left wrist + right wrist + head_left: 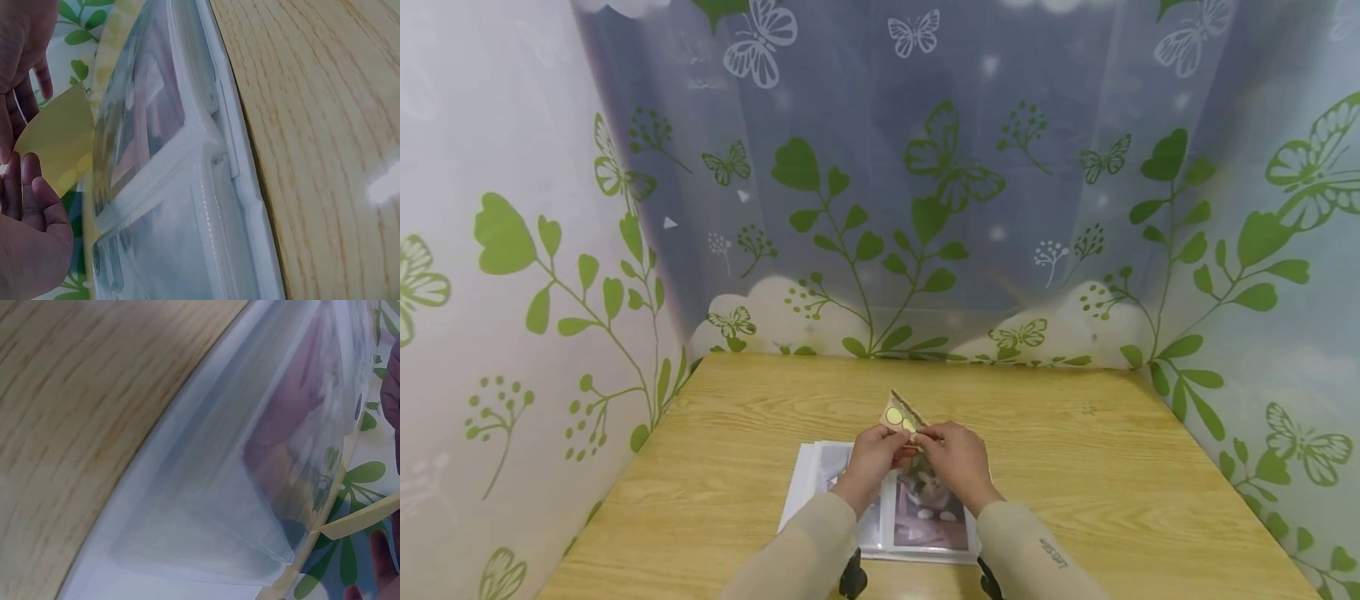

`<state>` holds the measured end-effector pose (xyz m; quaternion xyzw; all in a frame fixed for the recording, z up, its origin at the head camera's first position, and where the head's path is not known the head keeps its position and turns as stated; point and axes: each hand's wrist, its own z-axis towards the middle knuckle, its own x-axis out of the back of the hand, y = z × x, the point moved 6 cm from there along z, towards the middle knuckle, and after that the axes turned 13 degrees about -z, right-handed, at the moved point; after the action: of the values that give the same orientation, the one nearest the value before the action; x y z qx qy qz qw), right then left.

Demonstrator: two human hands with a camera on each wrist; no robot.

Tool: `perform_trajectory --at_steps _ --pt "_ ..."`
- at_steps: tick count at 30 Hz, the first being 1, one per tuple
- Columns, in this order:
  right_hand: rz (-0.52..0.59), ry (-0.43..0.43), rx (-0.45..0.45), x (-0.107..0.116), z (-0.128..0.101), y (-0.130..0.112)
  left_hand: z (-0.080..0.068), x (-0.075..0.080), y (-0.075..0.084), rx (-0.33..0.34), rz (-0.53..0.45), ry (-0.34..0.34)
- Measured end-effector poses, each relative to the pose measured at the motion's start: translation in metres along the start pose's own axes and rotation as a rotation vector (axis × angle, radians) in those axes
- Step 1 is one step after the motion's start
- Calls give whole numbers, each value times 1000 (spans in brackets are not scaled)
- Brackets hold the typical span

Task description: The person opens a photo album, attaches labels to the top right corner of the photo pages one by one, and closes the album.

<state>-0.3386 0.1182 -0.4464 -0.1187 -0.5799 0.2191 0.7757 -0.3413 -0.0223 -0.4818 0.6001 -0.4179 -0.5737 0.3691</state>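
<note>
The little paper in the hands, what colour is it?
The little paper is yellow with paler round spots, clearest in the left wrist view.

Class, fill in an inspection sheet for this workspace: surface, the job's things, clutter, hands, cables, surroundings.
Surface: wooden table, light grain.
Job's things: small yellowish sticker sheet with pale round dots, held up over a photo album lying open with clear plastic sleeves.
Clutter: nothing seen.
Hands: left hand and right hand both pinch the sticker sheet, close together above the album.
Cables: nothing seen.
Surroundings: translucent curtain printed with green leaves and butterflies encloses the table on three sides.
</note>
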Motion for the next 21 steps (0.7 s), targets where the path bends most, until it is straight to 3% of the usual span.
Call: perform_trajectory --at_steps 10,21 --pt "123 -14 -75 -2 0 5 3 1 -3 6 2 -23" --pt "105 -20 -71 -5 1 8 2 2 -2 0 9 -26"
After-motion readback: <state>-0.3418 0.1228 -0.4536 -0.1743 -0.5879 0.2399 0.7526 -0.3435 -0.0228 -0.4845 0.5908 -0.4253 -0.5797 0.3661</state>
